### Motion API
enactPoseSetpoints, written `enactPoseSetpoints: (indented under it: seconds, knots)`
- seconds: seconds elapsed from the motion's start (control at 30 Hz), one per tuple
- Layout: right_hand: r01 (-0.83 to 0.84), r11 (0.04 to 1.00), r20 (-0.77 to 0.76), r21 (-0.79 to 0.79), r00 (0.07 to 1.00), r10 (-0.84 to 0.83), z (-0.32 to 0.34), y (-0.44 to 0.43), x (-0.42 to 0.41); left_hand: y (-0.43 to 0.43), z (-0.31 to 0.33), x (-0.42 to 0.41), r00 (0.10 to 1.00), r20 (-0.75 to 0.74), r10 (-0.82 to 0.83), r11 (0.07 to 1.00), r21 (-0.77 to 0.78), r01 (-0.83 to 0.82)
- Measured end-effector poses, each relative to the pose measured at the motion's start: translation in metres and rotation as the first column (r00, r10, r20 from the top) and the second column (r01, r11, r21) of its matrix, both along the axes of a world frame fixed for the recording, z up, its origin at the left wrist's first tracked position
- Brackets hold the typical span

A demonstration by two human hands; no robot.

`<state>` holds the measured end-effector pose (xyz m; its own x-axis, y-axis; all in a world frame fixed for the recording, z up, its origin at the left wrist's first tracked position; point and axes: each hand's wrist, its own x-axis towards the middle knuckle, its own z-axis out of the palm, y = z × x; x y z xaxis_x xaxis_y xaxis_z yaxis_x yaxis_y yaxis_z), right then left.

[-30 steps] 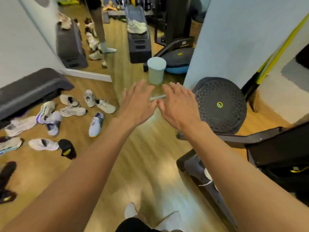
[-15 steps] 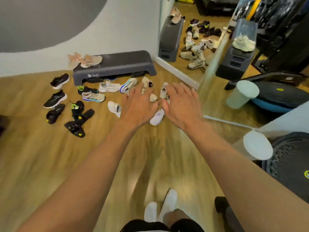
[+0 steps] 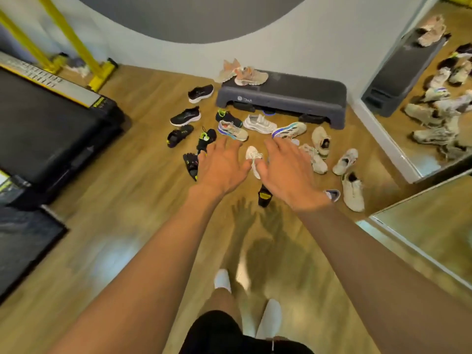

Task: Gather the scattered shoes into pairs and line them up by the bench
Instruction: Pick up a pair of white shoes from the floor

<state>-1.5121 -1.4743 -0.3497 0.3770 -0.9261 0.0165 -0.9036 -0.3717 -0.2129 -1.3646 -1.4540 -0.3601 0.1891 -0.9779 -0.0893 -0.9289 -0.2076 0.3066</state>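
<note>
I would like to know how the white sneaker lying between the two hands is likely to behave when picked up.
The white sneaker looks like a low fabric trainer, so it is probably light and its upper would flex under a grip. Its laces may dangle. Lying on the wooden floor, it should slide rather than roll if pushed.

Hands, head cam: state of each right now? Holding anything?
Left hand: open, fingers spread, holding nothing.
Right hand: open, fingers spread, holding nothing.
</note>
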Motion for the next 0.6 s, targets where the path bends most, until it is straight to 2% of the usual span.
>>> enactPoseSetpoints:
  seconds: [0.17, 0.3, 0.5, 0.6]
  knots:
    - [-0.013, 0.995, -0.043, 0.104, 0.999, 0.018, -0.037, -0.05, 0.051, -0.047, -0.027, 0.046, 0.999, -0.033, 0.034, 0.998, 0.047, -0.033]
    - [0.019, 0.998, -0.105, 0.053, 0.994, -0.014, -0.059, -0.087, 0.092, -0.096, -0.054, 0.08, 0.995, -0.096, 0.022, 0.997, 0.077, -0.014]
    - [0.131, 0.965, -0.11, 0.227, 0.988, -0.109, -0.094, -0.151, 0.115, -0.174, -0.095, 0.11, 0.994, -0.083, -0.064, 0.976, 0.204, 0.08]
    - [0.215, 0.928, -0.106, 0.305, 0.976, -0.192, -0.116, -0.181, 0.111, -0.212, -0.116, 0.111, 0.984, -0.175, -0.027, 0.951, 0.298, 0.079]
